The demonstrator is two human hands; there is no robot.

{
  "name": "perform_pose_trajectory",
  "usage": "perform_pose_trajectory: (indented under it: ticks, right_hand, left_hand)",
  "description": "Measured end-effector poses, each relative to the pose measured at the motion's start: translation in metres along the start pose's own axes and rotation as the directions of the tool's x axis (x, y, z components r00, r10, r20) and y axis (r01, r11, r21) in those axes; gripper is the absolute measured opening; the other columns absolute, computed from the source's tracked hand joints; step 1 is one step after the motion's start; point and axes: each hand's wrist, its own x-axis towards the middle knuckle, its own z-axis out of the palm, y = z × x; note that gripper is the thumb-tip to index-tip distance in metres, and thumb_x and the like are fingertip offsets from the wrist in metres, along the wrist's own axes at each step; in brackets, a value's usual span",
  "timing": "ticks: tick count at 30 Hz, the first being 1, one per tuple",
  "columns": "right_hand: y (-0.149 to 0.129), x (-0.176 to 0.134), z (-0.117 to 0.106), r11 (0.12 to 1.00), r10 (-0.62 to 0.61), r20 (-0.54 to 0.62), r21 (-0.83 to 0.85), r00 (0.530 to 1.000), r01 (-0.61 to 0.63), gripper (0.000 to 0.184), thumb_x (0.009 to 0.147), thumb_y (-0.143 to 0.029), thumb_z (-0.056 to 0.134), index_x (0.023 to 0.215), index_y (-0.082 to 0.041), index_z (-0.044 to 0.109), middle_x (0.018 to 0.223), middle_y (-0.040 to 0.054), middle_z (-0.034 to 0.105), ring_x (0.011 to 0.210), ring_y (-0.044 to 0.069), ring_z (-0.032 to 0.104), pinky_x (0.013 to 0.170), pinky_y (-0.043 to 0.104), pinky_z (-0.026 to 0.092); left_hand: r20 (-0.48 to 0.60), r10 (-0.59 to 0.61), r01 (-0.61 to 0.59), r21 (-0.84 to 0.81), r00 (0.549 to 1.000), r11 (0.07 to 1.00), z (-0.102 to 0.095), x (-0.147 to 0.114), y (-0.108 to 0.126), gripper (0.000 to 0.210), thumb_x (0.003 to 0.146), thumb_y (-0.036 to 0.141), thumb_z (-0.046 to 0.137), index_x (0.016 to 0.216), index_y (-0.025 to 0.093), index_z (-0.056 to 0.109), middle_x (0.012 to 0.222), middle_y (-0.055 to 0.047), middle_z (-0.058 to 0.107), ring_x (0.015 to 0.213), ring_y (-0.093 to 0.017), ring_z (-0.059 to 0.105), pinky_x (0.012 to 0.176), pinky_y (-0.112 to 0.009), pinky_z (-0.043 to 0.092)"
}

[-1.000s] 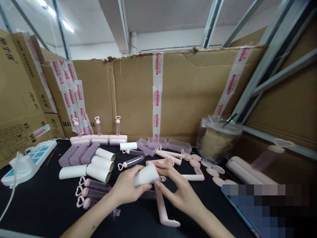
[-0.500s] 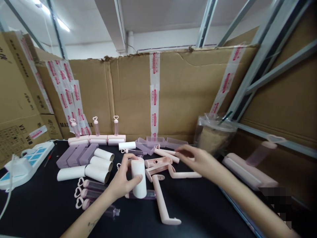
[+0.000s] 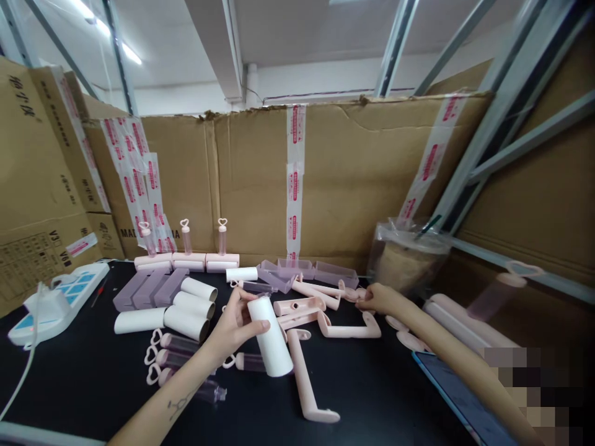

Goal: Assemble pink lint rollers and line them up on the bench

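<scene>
In my left hand [image 3: 242, 322] is a white paper roll [image 3: 271, 337], tilted, its top leaning left, with fingers behind it and the thumb across its front. My right hand [image 3: 379, 300] reaches to the far right of the parts, its fingertips pinched at a small pink round cap [image 3: 359, 294]. More pink oval caps [image 3: 409, 341] lie under my right wrist. Between the hands are pink roller frames [image 3: 351, 331] with bent ends and pink half shells [image 3: 297, 306]. A clear purple tube with a heart-shaped ring [image 3: 253, 361] lies partly behind the roll.
White rolls [image 3: 186, 322] and purple boxes [image 3: 149, 288] lie left, with heart-ringed tubes [image 3: 176, 358] before them. Assembled pink rollers [image 3: 188, 260] line the back. A power strip [image 3: 60, 303] is far left; a bagged drink cup [image 3: 404, 260] and a phone [image 3: 446, 390] are right.
My right hand has lowered from above the pink parts to the caps, and its fingers have closed. The white roll in my left hand has tipped from nearly upright, its bottom swinging right.
</scene>
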Motion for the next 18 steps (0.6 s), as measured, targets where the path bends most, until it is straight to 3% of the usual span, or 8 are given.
perform_pose_trajectory:
  ticks: [3,5,8,9,11,14,16,18]
  right_hand:
    - [0.001,-0.004,-0.01,0.999,0.01,-0.068,0.044,0.998,-0.007,0.013,0.064,-0.029,0.065,0.059,-0.018,0.062,0.057,0.0098,0.065,0.064,0.029,0.064,0.055,0.032,0.043]
    - [-0.005,-0.014,-0.02,0.997,-0.001,-0.143,0.079,0.99,0.013,0.021,0.073,-0.031,0.058,0.085,-0.016,0.065,0.071,0.0121,0.068,0.074,0.029,0.065,0.062,0.033,0.046]
    - [-0.03,-0.045,-0.032,0.952,-0.087,-0.251,0.263,0.964,0.154,0.034,0.083,-0.037,0.047,0.112,-0.02,0.055,0.096,0.0097,0.068,0.089,0.024,0.064,0.075,0.029,0.048]
    - [-0.043,-0.058,-0.033,0.864,-0.109,-0.302,0.442,0.947,0.241,0.033,0.083,-0.039,0.048,0.11,-0.021,0.055,0.099,0.0098,0.068,0.091,0.023,0.064,0.077,0.029,0.048]
    - [-0.074,-0.086,-0.029,0.592,-0.116,-0.352,0.727,0.929,0.349,0.03,0.079,-0.046,0.056,0.099,-0.023,0.057,0.096,0.0076,0.068,0.093,0.024,0.063,0.078,0.031,0.05]
    - [-0.12,-0.12,-0.01,0.307,-0.197,-0.364,0.859,0.91,0.41,0.024,0.073,-0.042,0.066,0.085,-0.023,0.058,0.098,0.006,0.069,0.093,0.023,0.064,0.08,0.033,0.051]
    - [-0.141,-0.132,0.006,0.202,-0.238,-0.407,0.867,0.882,0.455,0.023,0.072,-0.036,0.068,0.087,-0.023,0.058,0.106,0.007,0.067,0.098,0.023,0.062,0.083,0.036,0.05]
    - [-0.152,-0.138,0.021,0.193,-0.257,-0.457,0.839,0.851,0.509,0.022,0.073,-0.03,0.069,0.091,-0.023,0.059,0.114,0.0076,0.064,0.107,0.024,0.058,0.092,0.038,0.046]
  left_hand:
    - [-0.079,-0.055,0.051,-0.056,0.995,0.997,0.0,0.001,-0.002,0.042,0.065,0.028,0.074,0.09,0.02,0.042,0.081,0.001,0.056,0.078,-0.014,0.056,0.071,-0.026,0.043]
    - [-0.119,-0.091,0.074,-0.141,0.989,0.987,0.0,0.002,-0.001,0.043,0.066,0.027,0.073,0.097,0.021,0.043,0.083,0.002,0.056,0.079,-0.013,0.056,0.071,-0.026,0.044]
    - [-0.128,-0.116,0.08,-0.256,0.985,0.963,0.0,0.004,0.0,0.045,0.069,0.026,0.07,0.108,0.021,0.047,0.095,0.0,0.056,0.087,-0.013,0.056,0.076,-0.027,0.046]
    - [-0.129,-0.118,0.078,-0.279,0.985,0.957,0.0,0.005,0.001,0.043,0.071,0.026,0.069,0.109,0.021,0.049,0.098,-0.001,0.056,0.09,-0.014,0.055,0.078,-0.027,0.046]
    - [-0.142,-0.119,0.068,-0.32,0.983,0.945,-0.001,0.006,0.0,0.037,0.072,0.026,0.067,0.107,0.019,0.054,0.103,-0.003,0.057,0.095,-0.016,0.055,0.082,-0.029,0.046]
    - [-0.172,-0.127,0.051,-0.388,0.977,0.92,-0.003,0.008,-0.003,0.03,0.075,0.024,0.066,0.103,0.018,0.057,0.104,-0.004,0.06,0.094,-0.015,0.058,0.085,-0.03,0.047]
    - [-0.165,-0.142,0.058,-0.432,0.976,0.9,-0.004,0.01,-0.005,0.026,0.077,0.023,0.064,0.101,0.017,0.058,0.103,-0.005,0.062,0.093,-0.015,0.059,0.086,-0.03,0.046]
    - [-0.143,-0.161,0.076,-0.469,0.977,0.88,-0.002,0.011,-0.007,0.023,0.078,0.022,0.063,0.099,0.015,0.058,0.103,-0.006,0.063,0.095,-0.017,0.059,0.089,-0.033,0.046]
